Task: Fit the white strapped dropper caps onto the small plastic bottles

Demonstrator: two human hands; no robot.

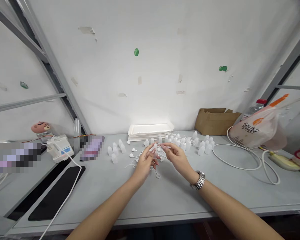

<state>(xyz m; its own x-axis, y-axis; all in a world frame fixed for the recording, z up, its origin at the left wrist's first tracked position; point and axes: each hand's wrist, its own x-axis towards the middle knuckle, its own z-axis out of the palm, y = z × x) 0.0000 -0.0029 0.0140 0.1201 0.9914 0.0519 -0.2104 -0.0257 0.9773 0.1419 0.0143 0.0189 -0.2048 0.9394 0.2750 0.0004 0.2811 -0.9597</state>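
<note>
My left hand [144, 162] is closed round a small translucent plastic bottle [155, 146], held upright above the table. My right hand [176, 156] comes from the other side with thumb and fingertips pinched close to the bottle's top; whatever is in that pinch is too small to make out. Under and beside my hands lie small white nozzle tips [131, 155] and thin strapped rings [158, 175], partly hidden by my fingers. Several similar bottles [114, 158] stand to the left. More bottles, some fitted with tips [183, 145], stand behind my right hand.
A stack of white trays [150, 129] rests against the wall. To the right are a cardboard box [217, 123], a plastic bag [255, 131], a looped white cable [236, 169] and a yellow-green item [285, 162]. A phone [92, 148], power strip [60, 148] and black slab [57, 193] occupy the left.
</note>
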